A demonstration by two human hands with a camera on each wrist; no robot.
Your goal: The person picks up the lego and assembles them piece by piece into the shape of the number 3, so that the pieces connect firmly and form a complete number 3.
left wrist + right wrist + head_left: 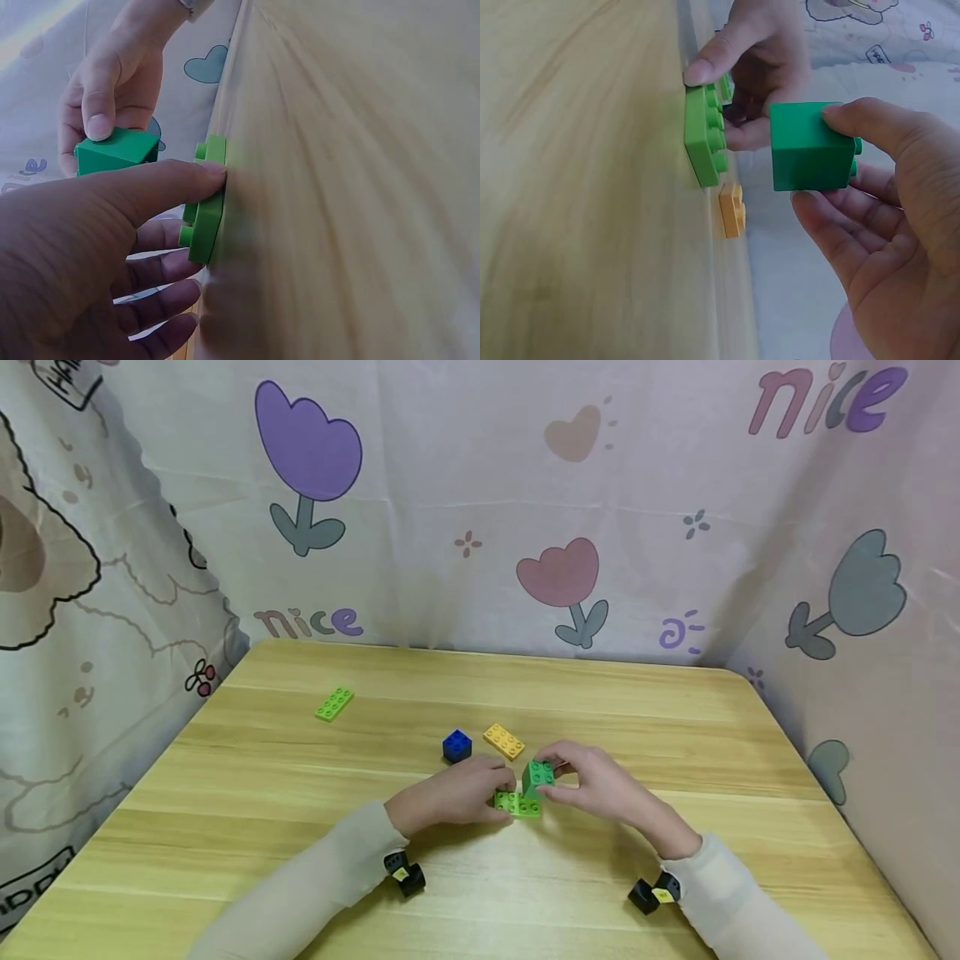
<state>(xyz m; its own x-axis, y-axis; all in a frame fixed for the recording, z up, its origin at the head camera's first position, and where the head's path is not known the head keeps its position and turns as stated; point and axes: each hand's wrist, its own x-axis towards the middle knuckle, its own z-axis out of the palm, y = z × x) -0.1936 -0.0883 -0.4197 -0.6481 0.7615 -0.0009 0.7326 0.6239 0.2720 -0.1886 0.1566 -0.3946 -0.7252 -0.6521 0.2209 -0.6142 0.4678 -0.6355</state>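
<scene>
On the table lies a light green flat brick [527, 807] with studs facing up. The left hand [459, 793] pinches its left end between thumb and fingers. In the left wrist view, the thumb lies over the near side of that flat brick [214, 206]. The right hand [600, 783] grips a darker green block [537, 778] between thumb and fingers, just over the flat brick's right part. From the right wrist view, this green block [814, 150] is seen apart from the flat brick [702, 135], its studs turned away from it.
A dark blue block [457, 746] sits just beyond the left hand. Beside it lies a yellow flat brick [503, 741]. Another light green flat brick [334, 703] rests toward the far left of the wooden table [525, 902]. A printed curtain [435, 460] hangs behind the table.
</scene>
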